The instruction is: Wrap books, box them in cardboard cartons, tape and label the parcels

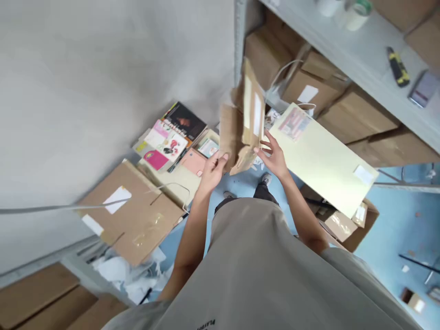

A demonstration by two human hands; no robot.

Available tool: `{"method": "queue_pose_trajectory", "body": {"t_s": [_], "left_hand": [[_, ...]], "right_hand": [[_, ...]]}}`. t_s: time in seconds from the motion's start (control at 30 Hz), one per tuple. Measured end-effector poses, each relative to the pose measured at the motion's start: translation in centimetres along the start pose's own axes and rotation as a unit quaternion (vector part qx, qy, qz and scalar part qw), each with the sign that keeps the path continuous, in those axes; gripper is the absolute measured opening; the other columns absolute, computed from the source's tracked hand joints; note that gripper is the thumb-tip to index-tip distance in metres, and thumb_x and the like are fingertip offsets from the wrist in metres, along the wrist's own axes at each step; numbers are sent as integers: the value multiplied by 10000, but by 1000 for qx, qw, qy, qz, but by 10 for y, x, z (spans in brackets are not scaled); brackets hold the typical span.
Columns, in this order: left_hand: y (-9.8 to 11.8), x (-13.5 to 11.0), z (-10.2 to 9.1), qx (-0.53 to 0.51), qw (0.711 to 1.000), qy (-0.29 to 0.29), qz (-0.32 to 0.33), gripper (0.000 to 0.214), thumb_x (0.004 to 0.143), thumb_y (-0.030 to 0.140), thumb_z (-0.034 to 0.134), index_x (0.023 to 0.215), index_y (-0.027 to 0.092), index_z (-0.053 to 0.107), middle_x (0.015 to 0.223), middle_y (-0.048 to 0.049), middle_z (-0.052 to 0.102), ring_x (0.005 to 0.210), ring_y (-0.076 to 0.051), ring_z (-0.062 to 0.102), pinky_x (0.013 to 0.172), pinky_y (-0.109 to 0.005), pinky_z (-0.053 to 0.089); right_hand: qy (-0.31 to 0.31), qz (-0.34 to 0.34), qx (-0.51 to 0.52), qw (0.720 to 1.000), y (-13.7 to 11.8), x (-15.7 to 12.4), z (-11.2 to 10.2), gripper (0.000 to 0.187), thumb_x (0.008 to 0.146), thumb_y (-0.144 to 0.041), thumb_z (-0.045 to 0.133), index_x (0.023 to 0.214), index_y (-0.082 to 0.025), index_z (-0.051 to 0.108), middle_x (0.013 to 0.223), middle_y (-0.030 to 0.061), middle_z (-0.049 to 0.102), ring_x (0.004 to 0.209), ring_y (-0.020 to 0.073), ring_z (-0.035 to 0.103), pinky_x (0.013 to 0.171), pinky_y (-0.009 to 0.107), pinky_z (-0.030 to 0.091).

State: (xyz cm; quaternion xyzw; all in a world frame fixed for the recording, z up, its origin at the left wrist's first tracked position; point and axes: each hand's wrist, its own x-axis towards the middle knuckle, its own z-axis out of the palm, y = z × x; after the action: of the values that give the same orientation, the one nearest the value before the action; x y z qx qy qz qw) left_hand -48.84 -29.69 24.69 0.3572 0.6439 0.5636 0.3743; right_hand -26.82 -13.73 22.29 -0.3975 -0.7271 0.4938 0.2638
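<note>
A small brown cardboard box (242, 123), blurred by motion, hangs in the air in front of me with its flaps loose. My left hand (213, 168) grips its lower left edge with the fingers curled round the cardboard. My right hand (273, 156) is at the box's lower right side, fingers spread and touching it. Below the box I see the blue floor and my shoes (265, 178).
A pile of books and cards (170, 137) lies on the floor by the wall. A flattened carton (132, 215) lies at left. A pale long flat box (321, 158) leans at right. Grey shelving (360, 59) holds stacked cartons, a yellow-black knife (398, 68) and tape rolls.
</note>
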Motion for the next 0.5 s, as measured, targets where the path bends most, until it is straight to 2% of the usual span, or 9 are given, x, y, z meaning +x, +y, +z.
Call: {"method": "queue_pose_trajectory", "body": {"t_s": [0.13,0.23,0.37,0.5], "left_hand": [[23,50,82,99,985,-138,36,474,1080,687,649,1035,230,764,943,-58,786,980,-274,757,944,-389,653],[41,89,151,155,962,-218,47,425,1093,611,613,1118,222,783,1023,-68,812,1067,-290,772,1025,-393,644],[56,139,242,220,923,-315,29,382,1069,573,638,1003,215,752,916,-51,764,995,-276,740,977,-345,632],[58,173,319,251,883,-395,30,374,1048,562,672,891,224,701,828,-26,693,919,-248,688,897,-297,600]], "right_hand": [[111,53,6,992,45,-19,-77,1232,913,-986,724,1897,-382,296,1928,162,382,1496,398,696,1161,578,694],[181,94,-2,979,75,-36,-143,1203,962,-948,693,1907,-355,246,1928,198,361,1488,390,700,1153,578,694],[257,169,-35,951,103,-60,-241,1054,1042,-807,692,1892,-344,277,1923,219,356,1459,398,711,1077,579,711],[288,223,-98,926,122,-80,-328,878,1075,-786,633,1812,-340,468,1818,196,533,1325,345,751,969,496,718]]}}
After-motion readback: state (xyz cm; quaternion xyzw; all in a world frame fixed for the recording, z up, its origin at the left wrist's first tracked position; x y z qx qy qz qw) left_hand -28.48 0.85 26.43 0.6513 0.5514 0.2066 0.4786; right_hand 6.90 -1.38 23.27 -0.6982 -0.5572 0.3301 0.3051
